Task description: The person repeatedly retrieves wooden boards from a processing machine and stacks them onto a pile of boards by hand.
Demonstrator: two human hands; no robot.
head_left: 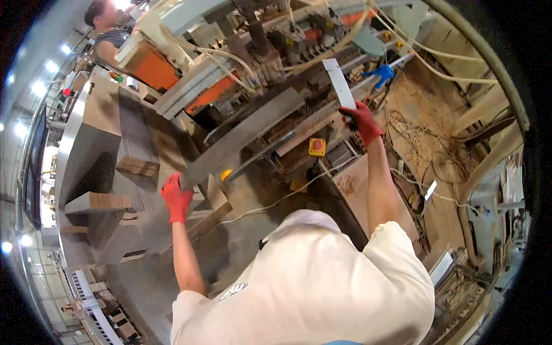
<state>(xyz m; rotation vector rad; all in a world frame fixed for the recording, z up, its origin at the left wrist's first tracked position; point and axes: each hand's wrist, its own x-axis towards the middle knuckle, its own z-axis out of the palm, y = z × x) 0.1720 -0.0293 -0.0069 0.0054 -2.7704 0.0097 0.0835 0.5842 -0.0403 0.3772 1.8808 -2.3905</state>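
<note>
My left hand [176, 197], in a red glove, is at the near left end of a long grey board [253, 137]. The board's corner appears to sit between thumb and fingers, though that end is blurred. The board slants up to the right across the machine [276, 52]. My right hand [362, 122], also red-gloved, is closed round the lower end of a flat white strip [340, 84]. That strip points up and away over the machine's rails. Just left of and below the right hand is a yellow box with a red push button [317, 147].
Stacked boards [137, 135] cover a bench on the left. A blue clamp-like part [380, 75] sits on a rail. Loose hoses and wood dust [437, 123] lie at the right. A cable [276, 201] crosses the floor. Another person [109, 37] stands far left.
</note>
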